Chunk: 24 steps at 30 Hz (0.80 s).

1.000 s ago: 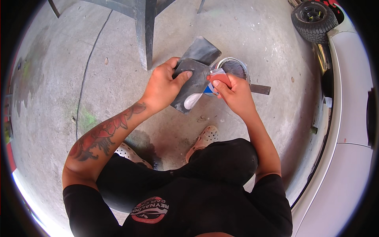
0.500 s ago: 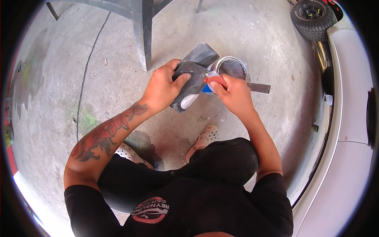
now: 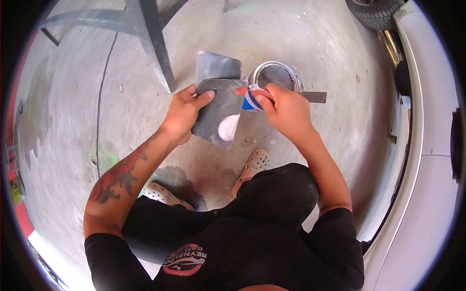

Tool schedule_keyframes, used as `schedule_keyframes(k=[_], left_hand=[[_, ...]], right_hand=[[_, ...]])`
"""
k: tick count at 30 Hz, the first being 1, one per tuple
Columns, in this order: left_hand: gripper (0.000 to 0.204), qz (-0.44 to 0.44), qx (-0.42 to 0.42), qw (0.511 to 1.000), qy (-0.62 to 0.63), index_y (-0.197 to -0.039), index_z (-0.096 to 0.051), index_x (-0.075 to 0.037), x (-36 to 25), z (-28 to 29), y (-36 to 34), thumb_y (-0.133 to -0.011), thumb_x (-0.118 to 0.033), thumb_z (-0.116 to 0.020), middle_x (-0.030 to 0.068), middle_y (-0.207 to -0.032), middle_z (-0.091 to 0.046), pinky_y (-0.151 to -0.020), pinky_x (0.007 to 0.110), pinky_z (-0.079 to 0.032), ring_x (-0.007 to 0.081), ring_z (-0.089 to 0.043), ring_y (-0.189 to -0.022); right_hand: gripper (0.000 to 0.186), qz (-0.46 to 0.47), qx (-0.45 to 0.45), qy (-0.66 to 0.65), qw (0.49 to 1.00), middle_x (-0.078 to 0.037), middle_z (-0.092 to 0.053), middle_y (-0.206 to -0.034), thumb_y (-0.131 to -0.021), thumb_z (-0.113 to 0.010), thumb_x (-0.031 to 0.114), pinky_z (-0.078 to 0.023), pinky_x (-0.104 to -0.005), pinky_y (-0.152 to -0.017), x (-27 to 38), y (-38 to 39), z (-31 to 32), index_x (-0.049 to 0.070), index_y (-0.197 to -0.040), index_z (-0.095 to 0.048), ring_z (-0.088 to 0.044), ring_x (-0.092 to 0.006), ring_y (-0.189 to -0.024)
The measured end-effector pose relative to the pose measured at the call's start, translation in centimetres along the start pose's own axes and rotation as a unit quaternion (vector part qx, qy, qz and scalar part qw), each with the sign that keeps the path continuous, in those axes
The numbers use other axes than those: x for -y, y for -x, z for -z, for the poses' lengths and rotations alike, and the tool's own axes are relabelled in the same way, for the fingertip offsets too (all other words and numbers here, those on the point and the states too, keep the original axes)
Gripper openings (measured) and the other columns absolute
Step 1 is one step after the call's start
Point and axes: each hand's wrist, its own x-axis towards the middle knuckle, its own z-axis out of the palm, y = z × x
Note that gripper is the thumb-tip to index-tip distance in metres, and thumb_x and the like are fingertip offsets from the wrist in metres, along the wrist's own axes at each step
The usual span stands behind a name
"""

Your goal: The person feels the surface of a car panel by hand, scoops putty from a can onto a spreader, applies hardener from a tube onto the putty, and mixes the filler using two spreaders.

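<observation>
My left hand [image 3: 187, 114] grips two dark grey flat plates, thumb on the upper face and fingers underneath. The nearer plate [image 3: 216, 99] carries a round pinkish-white dollop of filler paste [image 3: 227, 127] by its lower right edge and a small red dab [image 3: 241, 90] near its upper right corner. Behind it juts the second plate [image 3: 217, 66]. My right hand [image 3: 286, 109] is closed around a small red tube [image 3: 261, 92], its pale end at the plate's right edge. The fingers hide most of the tube. Just beyond it stands an open can [image 3: 275, 77] with greyish contents.
A flat dark metal strip [image 3: 314, 97] sticks out right of the can. Grey metal stand legs [image 3: 154, 43] rise at the upper left, near a dark cable [image 3: 104, 87] on the concrete floor [image 3: 141, 92]. A white car body [image 3: 432, 126] lines the right, with a tire [image 3: 376, 13] at the far right.
The plates have turned so that the nearer one faces up more squarely. A red dab now lies on its upper corner, slightly apart from the tube. The whole view has shifted slightly.
</observation>
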Motion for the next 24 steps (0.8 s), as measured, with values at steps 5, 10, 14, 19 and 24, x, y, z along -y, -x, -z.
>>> schedule_keyframes(k=[5,10,14,19,24], left_hand=[[0.033,0.022,0.066,0.994,0.081,-0.123,-0.055,-0.001,-1.5,0.5,0.5,-0.095,-0.018,-0.057,0.01,-0.117,-0.062,-0.091,0.032,-0.05,0.0179,-0.062,-0.104],[0.037,0.034,0.113,0.992,0.054,-0.127,-0.052,-0.001,-1.0,0.9,-1.6,-0.095,-0.018,-0.057,0.0088,-0.115,-0.064,-0.091,0.031,-0.05,0.0169,-0.063,-0.1],[0.038,0.036,0.107,0.993,0.022,-0.127,-0.052,-0.001,-1.2,0.9,-2.3,-0.094,-0.019,-0.059,0.0086,-0.115,-0.064,-0.09,0.03,-0.05,0.0157,-0.063,-0.1],[0.05,0.043,0.107,0.993,0.013,-0.128,-0.049,0.002,-3.9,1.6,-0.6,-0.087,-0.021,-0.066,0.0108,-0.115,-0.063,-0.091,0.034,-0.052,0.0195,-0.063,-0.103],[0.029,0.091,0.099,0.99,0.039,-0.11,-0.061,-0.004,-3.6,1.6,3.8,-0.089,-0.023,-0.065,0.0023,-0.098,-0.065,-0.086,0.031,-0.047,0.013,-0.059,-0.093]], right_hand=[[0.015,-0.135,0.217,-0.293,0.921,-0.006,-0.068,-0.085,-0.093,-0.055,0.015,-0.048,-0.0322,-0.065,-7.4,6.5,-1.0,0.003,-0.098,-0.062,-0.061,-0.0161,-0.072],[0.025,-0.317,0.008,-0.367,0.874,-0.007,-0.067,-0.097,-0.094,-0.051,0.013,-0.049,-0.035,-0.076,-19.9,12.8,-11.6,0.002,-0.115,-0.059,-0.061,-0.0168,-0.082],[0.023,-0.426,-0.084,-0.425,0.794,-0.009,-0.066,-0.094,-0.094,-0.051,0.013,-0.049,-0.0346,-0.081,-25.5,7.2,-17.0,0.001,-0.111,-0.058,-0.061,-0.0201,-0.086],[0.032,-0.158,-0.162,-0.178,0.958,-0.016,-0.067,-0.096,-0.092,-0.049,0.027,-0.047,-0.046,-0.085,-29.7,2.4,-23.8,0.002,-0.108,-0.061,-0.063,-0.0326,-0.092],[0.046,-0.147,-0.154,-0.334,0.918,-0.018,-0.061,-0.097,-0.093,-0.054,0.033,-0.046,-0.0478,-0.083,-30.4,9.6,-19.4,0.001,-0.125,-0.048,-0.057,-0.0345,-0.085]])
